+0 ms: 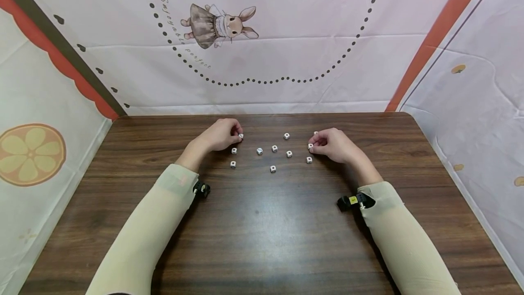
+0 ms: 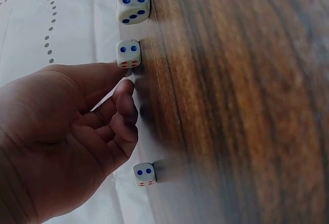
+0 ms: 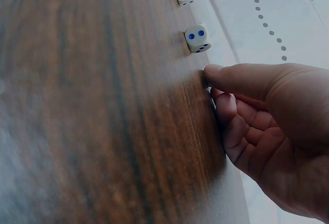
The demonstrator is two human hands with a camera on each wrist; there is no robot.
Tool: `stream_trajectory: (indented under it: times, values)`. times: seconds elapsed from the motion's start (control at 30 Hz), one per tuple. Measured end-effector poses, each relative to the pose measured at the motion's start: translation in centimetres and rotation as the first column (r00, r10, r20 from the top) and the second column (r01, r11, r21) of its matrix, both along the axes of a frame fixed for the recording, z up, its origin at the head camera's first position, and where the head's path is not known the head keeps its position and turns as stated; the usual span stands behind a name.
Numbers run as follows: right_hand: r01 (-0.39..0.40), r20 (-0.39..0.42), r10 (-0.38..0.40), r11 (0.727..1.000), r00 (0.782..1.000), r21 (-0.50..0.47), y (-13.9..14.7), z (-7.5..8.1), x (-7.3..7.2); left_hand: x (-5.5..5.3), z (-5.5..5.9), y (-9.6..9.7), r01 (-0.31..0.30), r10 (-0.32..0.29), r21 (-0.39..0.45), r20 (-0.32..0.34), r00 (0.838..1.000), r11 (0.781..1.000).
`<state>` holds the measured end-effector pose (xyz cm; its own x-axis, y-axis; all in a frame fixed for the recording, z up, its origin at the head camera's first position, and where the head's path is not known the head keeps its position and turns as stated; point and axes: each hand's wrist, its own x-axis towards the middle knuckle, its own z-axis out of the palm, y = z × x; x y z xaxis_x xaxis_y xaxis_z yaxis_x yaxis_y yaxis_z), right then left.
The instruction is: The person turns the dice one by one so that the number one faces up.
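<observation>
My left hand (image 1: 221,134) is at the far left of the table, its thumb and fingertips pinching a small white die (image 1: 240,136). In the left wrist view that die is mostly hidden by the fingers, and another die (image 2: 128,53) with two blue dots stands just beyond the thumb. At the right, my right hand (image 1: 335,144) pinches a second white die (image 1: 310,146) between thumb and index finger. The right wrist view shows the thumb (image 3: 247,82) low over the wood, with the held die largely covered. Close to these fingers sits a die (image 1: 309,160) on the near side.
Several more dice lie scattered between the hands, among them one die (image 1: 259,151) left of centre and one (image 1: 273,169) nearer me. Another die (image 1: 315,133) shows behind the right hand. The brown wooden table (image 1: 254,240) ends at a patterned cloth wall (image 1: 286,58).
</observation>
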<state>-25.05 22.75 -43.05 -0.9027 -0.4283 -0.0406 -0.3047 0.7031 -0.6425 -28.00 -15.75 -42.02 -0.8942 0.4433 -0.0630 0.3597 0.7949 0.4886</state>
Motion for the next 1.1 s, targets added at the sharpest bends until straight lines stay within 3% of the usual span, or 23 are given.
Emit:
stream_trajectory:
  times: [0.3, 0.67, 1.1]
  values:
    - [0.000, 0.005, 0.000, 1.000, 1.000, 0.006, 0.01, -0.15, -0.09, 0.14, 0.14, 0.29, 0.020, -0.020, 0.021, 0.004, 1.000, 1.000]
    - [0.006, 0.002, -0.006, 1.000, 1.000, 0.013, -0.07, 0.09, 0.12, -0.17, -0.09, 0.68, 0.057, -0.057, -0.010, -0.016, 0.998, 0.998]
    - [0.000, 0.000, 0.000, 1.000, 1.000, -0.001, 0.01, -0.05, 0.05, 0.07, 0.16, 0.20, 0.000, 0.000, 0.024, -0.005, 1.000, 1.000]
